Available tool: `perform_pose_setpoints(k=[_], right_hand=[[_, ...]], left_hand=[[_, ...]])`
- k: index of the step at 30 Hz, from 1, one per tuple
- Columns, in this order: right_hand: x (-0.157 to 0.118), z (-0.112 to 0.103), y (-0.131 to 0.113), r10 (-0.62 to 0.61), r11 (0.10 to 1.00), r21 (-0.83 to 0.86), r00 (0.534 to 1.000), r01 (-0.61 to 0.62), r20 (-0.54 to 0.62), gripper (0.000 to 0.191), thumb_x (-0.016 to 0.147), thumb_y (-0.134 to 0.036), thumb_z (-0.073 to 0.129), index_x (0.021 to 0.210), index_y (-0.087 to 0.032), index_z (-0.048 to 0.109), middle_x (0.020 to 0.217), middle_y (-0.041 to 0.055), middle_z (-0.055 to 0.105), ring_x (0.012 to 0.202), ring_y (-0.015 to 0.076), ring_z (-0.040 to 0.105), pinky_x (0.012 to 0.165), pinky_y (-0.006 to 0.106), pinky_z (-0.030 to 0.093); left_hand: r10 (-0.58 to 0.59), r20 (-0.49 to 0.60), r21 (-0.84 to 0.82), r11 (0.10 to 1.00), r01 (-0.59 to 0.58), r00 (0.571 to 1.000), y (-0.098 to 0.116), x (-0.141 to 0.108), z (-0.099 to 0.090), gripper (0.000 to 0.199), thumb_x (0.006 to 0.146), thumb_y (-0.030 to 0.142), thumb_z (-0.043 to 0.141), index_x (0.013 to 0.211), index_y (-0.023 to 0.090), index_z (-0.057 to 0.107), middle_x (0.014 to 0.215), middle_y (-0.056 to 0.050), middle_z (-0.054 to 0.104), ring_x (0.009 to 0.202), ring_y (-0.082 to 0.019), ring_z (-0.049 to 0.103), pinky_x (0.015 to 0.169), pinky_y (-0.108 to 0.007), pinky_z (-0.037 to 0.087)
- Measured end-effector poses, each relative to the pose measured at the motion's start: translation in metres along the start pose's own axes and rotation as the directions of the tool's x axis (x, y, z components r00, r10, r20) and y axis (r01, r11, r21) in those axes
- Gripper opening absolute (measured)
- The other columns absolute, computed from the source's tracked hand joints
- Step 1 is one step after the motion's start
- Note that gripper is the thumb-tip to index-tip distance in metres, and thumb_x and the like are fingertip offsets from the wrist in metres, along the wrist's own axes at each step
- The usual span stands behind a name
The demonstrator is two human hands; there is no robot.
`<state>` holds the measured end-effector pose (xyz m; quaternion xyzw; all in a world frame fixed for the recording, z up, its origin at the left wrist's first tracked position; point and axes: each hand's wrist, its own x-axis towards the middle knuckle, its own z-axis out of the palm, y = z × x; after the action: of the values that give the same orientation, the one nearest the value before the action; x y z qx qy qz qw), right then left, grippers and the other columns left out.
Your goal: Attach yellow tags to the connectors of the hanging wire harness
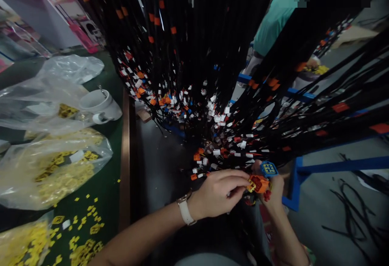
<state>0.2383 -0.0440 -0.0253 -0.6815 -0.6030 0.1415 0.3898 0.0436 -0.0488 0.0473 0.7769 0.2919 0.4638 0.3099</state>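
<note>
My left hand (220, 193), with a white-strapped watch (184, 210) on the wrist, pinches a small yellow clip (251, 185) against the open face of an orange connector (260, 184). My right hand (275, 189) is wrapped round the cable ends behind that orange connector and a blue connector (269, 169) with a yellow insert. A small red connector (267, 195) hangs just below the orange one. Black cables (206, 47) with many white, orange and blue plugs hang right behind both hands.
On the green table (112, 201) at the left lie plastic bags (57, 169) of yellow clips, loose yellow clips (86, 254) and a white mug (101, 104). A blue metal frame (343, 167) stands at the right. Beyond the cables is a person in a green top (272, 27).
</note>
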Motion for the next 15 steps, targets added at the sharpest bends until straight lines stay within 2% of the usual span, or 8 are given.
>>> perform_pose_setpoints(k=[3, 6, 11, 15], right_hand=[[-0.001, 0.002, 0.002, 0.039, 0.999, -0.021, 0.999, -0.039, 0.0, 0.036, 0.078, -0.043, 0.047, 0.064, -0.014, 0.063, 0.052, 0.0053, 0.061, 0.049, 0.0207, 0.057, 0.046, 0.029, 0.042], [-0.002, 0.001, 0.001, 0.042, 0.999, -0.028, 0.999, -0.042, -0.008, 0.035, 0.079, -0.042, 0.048, 0.066, -0.014, 0.063, 0.052, 0.0051, 0.061, 0.049, 0.0201, 0.056, 0.045, 0.028, 0.04], [-0.002, -0.004, -0.008, -0.013, 1.0, 0.013, 1.0, 0.013, -0.008, 0.037, 0.078, -0.045, 0.047, 0.065, -0.014, 0.063, 0.054, 0.0057, 0.062, 0.052, 0.0202, 0.057, 0.049, 0.028, 0.042], [-0.003, -0.005, -0.01, -0.028, 0.998, 0.059, 1.0, 0.028, 0.003, 0.031, 0.077, -0.042, 0.049, 0.066, -0.015, 0.06, 0.055, 0.0042, 0.062, 0.052, 0.0192, 0.056, 0.049, 0.028, 0.042]], left_hand=[[0.029, 0.054, 0.002, 1.0, -0.029, 0.998, 0.001, 0.0, -0.001, 0.019, 0.082, 0.012, 0.053, 0.097, 0.011, 0.065, 0.101, -0.01, 0.069, 0.094, -0.013, 0.064, 0.088, -0.023, 0.053], [0.023, 0.061, -0.017, 1.0, -0.022, 0.998, 0.001, 0.0, -0.001, 0.016, 0.083, 0.014, 0.053, 0.091, 0.012, 0.066, 0.097, -0.01, 0.069, 0.09, -0.012, 0.064, 0.085, -0.023, 0.053], [-0.049, -0.038, -0.056, 0.997, 0.047, 0.998, 0.003, 0.002, 0.0, 0.019, 0.078, 0.018, 0.061, 0.095, 0.013, 0.067, 0.091, -0.009, 0.07, 0.084, -0.014, 0.064, 0.077, -0.022, 0.054], [-0.18, -0.06, -0.118, 0.978, 0.172, 0.982, 0.003, 0.002, 0.004, 0.023, 0.072, 0.025, 0.07, 0.092, 0.013, 0.069, 0.082, -0.007, 0.07, 0.073, -0.013, 0.064, 0.071, -0.022, 0.053]])
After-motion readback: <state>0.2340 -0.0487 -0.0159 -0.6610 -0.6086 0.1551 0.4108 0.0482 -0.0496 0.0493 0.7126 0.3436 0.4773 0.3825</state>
